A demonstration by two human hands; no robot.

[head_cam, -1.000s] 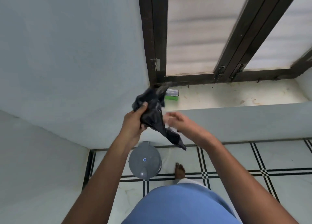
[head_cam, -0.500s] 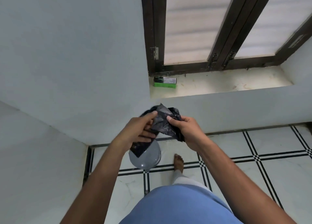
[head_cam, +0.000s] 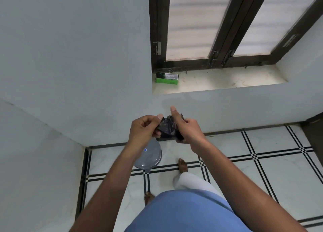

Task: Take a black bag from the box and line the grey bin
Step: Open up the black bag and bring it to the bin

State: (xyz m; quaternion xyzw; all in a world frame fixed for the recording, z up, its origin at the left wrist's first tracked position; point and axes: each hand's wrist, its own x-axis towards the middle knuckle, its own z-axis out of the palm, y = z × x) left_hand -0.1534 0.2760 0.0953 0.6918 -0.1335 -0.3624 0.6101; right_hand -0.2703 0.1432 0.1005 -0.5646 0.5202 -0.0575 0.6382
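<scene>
A crumpled black bag (head_cam: 168, 128) is bunched between both my hands at chest height in front of the wall. My left hand (head_cam: 143, 129) pinches its left side with thumb and fingers. My right hand (head_cam: 185, 129) grips its right side, forefinger raised. The grey bin (head_cam: 151, 156), round with a closed lid and a small blue light, stands on the floor below my left hand, partly hidden by my left forearm. The green and black bag box (head_cam: 167, 77) lies at the left end of the window sill.
A dark-framed window (head_cam: 216, 56) sits above the marble sill (head_cam: 227, 82). White walls meet in a corner at left. The floor (head_cam: 262, 170) is white tile with black lines. My bare feet (head_cam: 182, 165) stand close to the bin. A dark doorway edge is at right.
The bag, held higher and hanging loose a second ago, has been gathered into a tighter bunch between both hands. My view has tilted down, and the hands sit lower against the wall.
</scene>
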